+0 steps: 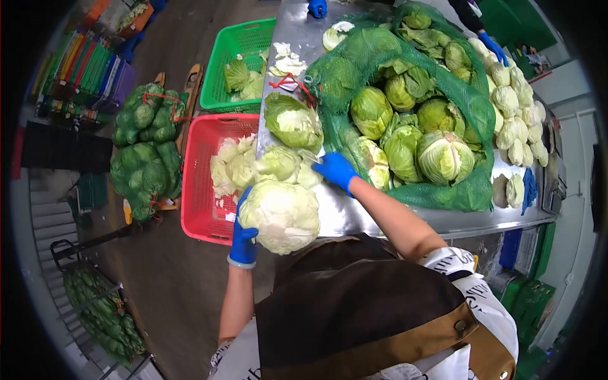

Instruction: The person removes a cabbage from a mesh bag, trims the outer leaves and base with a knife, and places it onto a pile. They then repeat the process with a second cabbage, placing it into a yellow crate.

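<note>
A pale, trimmed cabbage (280, 218) rests in my left hand (244, 235), whose blue-gloved fingers wrap round its left side, in front of the metal table. My right hand (336, 171), also gloved in blue, has its fingers closed at the edge of a loose cabbage leaf (308, 175) above the table's left edge. Just beyond lies a larger green outer leaf (292, 123). To the right of my right hand, a green mesh bag (411, 195) lies open with several untrimmed cabbages (446, 157) in it.
A red crate (190, 183) holding pale leaves stands left of the table (361, 218), and a green crate (218, 63) is behind it. Trimmed cabbages (506, 101) are piled at the right, near a co-worker's gloved hand (494, 47). Full mesh sacks (144, 174) sit on the floor.
</note>
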A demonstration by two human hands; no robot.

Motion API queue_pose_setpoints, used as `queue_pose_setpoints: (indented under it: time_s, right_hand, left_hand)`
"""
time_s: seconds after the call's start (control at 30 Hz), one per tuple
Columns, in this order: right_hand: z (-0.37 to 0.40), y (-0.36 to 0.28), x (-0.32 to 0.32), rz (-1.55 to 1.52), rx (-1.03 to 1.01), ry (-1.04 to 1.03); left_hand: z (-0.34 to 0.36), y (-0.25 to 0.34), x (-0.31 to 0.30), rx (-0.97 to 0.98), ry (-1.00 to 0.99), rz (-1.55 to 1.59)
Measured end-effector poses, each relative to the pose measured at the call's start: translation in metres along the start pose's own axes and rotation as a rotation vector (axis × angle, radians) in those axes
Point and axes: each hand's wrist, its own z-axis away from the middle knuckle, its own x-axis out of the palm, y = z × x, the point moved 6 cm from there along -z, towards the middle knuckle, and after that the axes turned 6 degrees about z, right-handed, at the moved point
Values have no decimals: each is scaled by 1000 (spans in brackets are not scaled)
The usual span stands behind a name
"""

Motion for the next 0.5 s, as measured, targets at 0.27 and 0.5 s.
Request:
queue_pose_setpoints:
  time_s: [0.27, 0.5]
  right_hand:
    - [102, -100, -50, -209, -298, 338]
    - [101, -94, -46, -87, -306, 413]
  left_hand:
    - [-17, 25, 24, 282, 311, -182]
    - [-14, 30, 49, 316, 322, -266]
